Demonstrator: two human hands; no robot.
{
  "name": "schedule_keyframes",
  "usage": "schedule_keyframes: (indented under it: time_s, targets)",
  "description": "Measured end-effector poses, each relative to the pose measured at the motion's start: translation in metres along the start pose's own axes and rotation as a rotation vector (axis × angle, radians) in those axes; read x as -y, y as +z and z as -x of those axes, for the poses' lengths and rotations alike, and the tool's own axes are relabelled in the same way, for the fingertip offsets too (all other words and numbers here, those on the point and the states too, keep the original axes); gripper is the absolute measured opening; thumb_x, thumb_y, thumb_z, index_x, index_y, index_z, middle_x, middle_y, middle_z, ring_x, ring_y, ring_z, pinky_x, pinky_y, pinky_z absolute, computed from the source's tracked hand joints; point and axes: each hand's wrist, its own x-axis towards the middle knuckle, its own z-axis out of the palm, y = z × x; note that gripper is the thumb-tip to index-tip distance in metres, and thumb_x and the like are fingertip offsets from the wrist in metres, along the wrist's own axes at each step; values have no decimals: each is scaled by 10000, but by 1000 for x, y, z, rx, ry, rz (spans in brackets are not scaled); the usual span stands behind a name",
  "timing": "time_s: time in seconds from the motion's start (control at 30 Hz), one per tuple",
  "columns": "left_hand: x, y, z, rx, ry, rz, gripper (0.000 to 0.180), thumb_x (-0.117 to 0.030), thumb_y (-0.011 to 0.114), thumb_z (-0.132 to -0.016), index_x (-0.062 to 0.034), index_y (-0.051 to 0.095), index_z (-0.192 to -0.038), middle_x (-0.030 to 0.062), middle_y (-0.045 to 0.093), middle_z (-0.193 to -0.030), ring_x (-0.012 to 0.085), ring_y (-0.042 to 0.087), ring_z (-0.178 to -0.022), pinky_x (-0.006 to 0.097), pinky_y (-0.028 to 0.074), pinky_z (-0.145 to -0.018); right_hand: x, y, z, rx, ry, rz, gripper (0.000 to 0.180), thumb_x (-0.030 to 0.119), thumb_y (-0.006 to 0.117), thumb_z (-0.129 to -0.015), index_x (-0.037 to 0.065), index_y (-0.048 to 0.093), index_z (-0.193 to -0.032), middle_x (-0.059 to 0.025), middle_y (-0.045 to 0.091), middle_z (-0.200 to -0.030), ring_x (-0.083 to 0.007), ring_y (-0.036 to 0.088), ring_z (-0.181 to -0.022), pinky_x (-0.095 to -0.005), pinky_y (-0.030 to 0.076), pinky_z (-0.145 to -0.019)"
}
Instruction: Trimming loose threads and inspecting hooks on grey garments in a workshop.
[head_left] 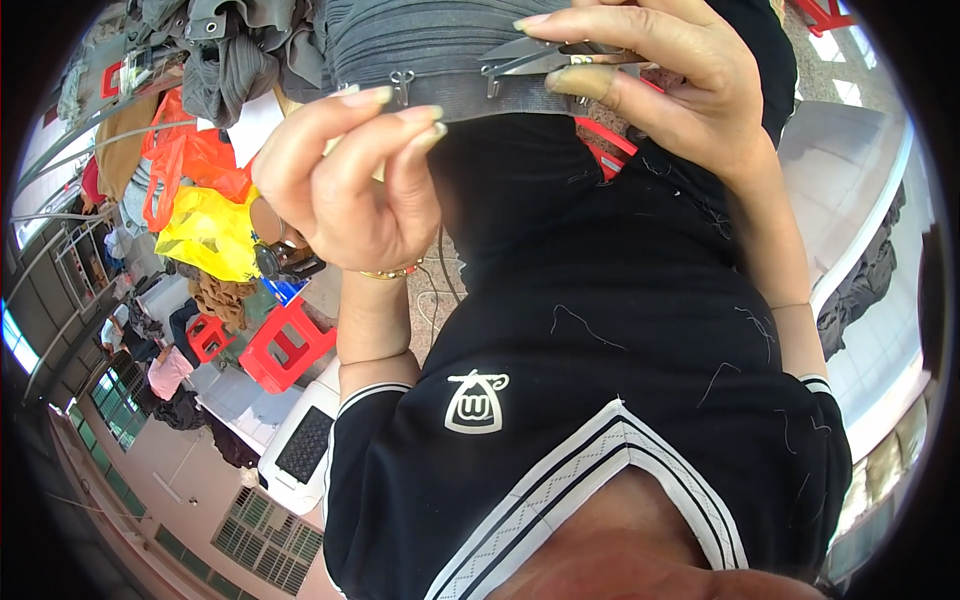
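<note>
A grey pleated garment (400, 42) lies across my lap, with a smooth grey band (462, 98) along its near edge. Two small metal hook-shaped pieces stand at this band, one metal piece (402, 86) near my left fingertips. Thread snips (535, 58) are gripped between the thumb and fingers of my right hand (680, 85), blades pointing left over the garment. My left hand (345, 185) is closed beside the band, fingers curled and fingertips drawn in; whatever they may pinch is too small to make out.
More grey garments (240, 75) are heaped at the far left. Orange and yellow plastic bags (215, 230) hang nearby, above red stools (285, 345). A white table surface (845, 180) stands at right with dark cloth beside it. Other people (170, 370) are in the left background.
</note>
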Motion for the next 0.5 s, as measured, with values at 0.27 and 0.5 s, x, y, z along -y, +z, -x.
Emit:
schedule_keyframes:
  time_s: [0.27, 0.5]
  targets:
    - [-3, 8, -8, -167, -356, 497, 95, -65, 572, -953, 25, 603, -952, 147, 554, -1122, 201, 539, -1040, 335, 406, -961, 12, 10, -18, 9, -49, 28, 330, 47, 791, -735, 14, 704, -1052, -74, 565, -845, -179, 564, -716, -259, 434, -583]
    - [-3, 15, -14, -192, -416, 624, 90, -51, 579, -949, 30, 611, -972, 154, 567, -1114, 191, 570, -1006, 300, 431, -928, 18, 9, -30, 57, -50, 74, 271, 35, 763, -742, 9, 693, -1002, -94, 562, -830, -217, 582, -713, -278, 458, -591]
